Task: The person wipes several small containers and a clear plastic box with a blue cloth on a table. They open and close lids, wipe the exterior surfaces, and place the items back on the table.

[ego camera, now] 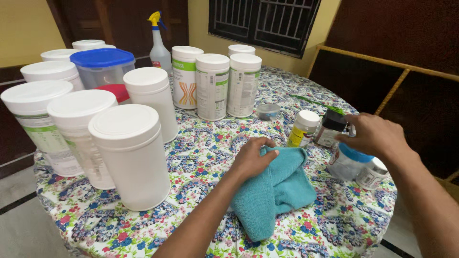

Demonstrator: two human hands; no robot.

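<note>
The left hand (252,159) has its fingers squeezed on a teal cloth (275,191) that lies on the flowery desk (201,157). Just right of the cloth, the right hand (374,136) reaches over a blue-lidded jar (348,161), its fingers curled but holding nothing I can see

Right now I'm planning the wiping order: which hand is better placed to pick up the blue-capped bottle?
Probably the right hand: it hovers directly over the blue-capped bottle, fingers curled above its cap. The left hand rests on the teal cloth, farther away.
</note>
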